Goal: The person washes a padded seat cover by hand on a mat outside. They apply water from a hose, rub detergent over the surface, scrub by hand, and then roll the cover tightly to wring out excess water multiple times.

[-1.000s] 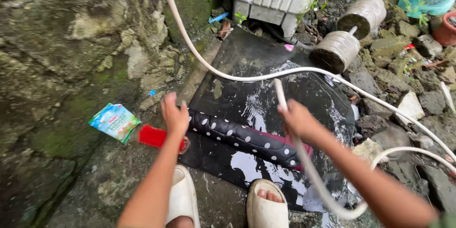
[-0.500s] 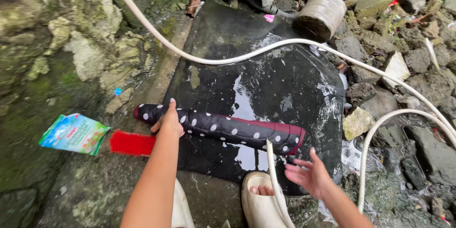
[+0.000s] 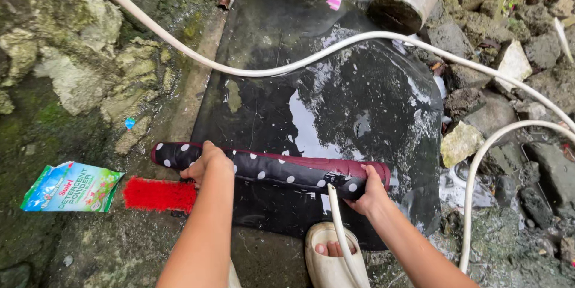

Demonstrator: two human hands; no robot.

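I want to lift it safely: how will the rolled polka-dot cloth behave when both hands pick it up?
The rolled polka-dot cloth looks soaked, so probably heavy for its size. Soft fabric held by the left hand and right hand would likely sag between them. On the wet black mat it may feel slippery.

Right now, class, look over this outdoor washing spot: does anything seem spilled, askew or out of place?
Yes. Water lies pooled over the black rubber mat. The white hose hangs loose across a cream sandal, its end against the rolled black polka-dot cloth that both hands grip. A torn green detergent sachet lies discarded beside the red scrubbing brush.
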